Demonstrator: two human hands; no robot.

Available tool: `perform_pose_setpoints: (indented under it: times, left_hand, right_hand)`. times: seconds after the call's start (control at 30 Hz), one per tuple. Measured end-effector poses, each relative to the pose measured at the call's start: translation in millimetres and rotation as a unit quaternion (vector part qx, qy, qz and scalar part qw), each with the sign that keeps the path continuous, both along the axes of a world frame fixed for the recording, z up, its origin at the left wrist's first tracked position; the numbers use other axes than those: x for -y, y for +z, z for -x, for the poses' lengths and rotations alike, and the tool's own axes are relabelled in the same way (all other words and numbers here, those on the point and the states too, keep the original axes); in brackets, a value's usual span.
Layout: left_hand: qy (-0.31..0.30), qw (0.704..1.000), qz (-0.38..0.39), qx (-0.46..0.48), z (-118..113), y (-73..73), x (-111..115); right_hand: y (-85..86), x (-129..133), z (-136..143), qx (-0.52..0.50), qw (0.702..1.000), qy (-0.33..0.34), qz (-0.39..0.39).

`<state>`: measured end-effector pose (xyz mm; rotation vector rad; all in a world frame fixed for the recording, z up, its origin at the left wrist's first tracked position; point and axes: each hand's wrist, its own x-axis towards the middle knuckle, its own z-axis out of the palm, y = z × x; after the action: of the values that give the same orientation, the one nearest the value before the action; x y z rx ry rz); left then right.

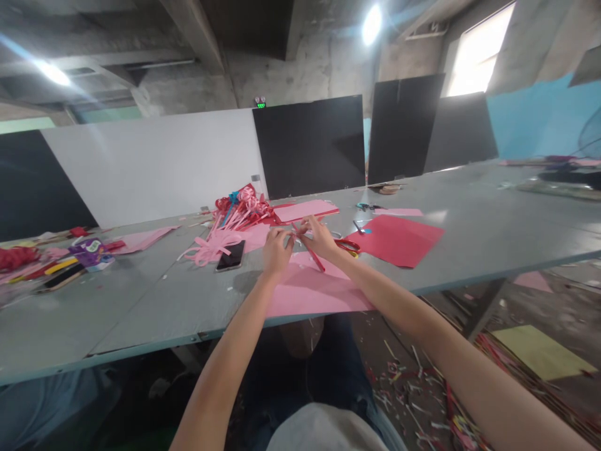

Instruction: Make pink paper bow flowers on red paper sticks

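My left hand (278, 249) and my right hand (319, 238) meet above a pink paper sheet (310, 291) at the table's front edge. Between them is a thin red strip (317, 259), slanting down to the right below my right hand. The fingers of both hands are pinched around its upper end. Red-handled scissors (348, 245) lie just right of my right hand, partly hidden by it. To the left of my left hand are a black phone (231, 255) and looped pink paper strips (211, 247).
Behind my hands are a pile of pink and red paper curls (244, 203) and stacked pink sheets (307, 210). A red sheet (404, 239) lies to the right. A purple packet (90, 252) and scraps are at the left. Black panels (310, 147) stand behind the table.
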<state>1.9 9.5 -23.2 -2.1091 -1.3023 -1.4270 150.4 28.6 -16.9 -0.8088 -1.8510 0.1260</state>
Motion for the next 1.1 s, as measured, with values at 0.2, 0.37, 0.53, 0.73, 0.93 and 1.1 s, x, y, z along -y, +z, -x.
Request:
perform_pose_setpoints:
  times: [0.2,0.37,0.53,0.73,0.93,1.1]
  left_hand:
    - [0.012,0.998,0.000,-0.057,4,0.0,0]
    - [0.025,0.994,0.004,-0.102,7,0.2,3]
    - [0.040,0.992,-0.001,-0.117,8,-1.3,2]
    - [0.055,0.990,-0.016,-0.127,7,-1.8,1]
    - [0.061,0.987,-0.039,-0.141,6,-0.3,3]
    - [0.059,0.985,-0.044,-0.153,6,2.6,9]
  right_hand:
    - [-3.4,-3,0,0.024,1.000,0.019,-0.007]
    - [-5.1,-3,-1,0.024,0.999,0.036,-0.004]
    - [-4.3,-1,-2,0.029,0.999,0.040,-0.003]
    - [0.0,2,-3,0.020,0.999,0.025,0.011]
    - [-0.9,5,0,0.002,1.000,-0.005,0.024]
    - [0.3,9,2,-0.005,0.999,-0.031,0.026]
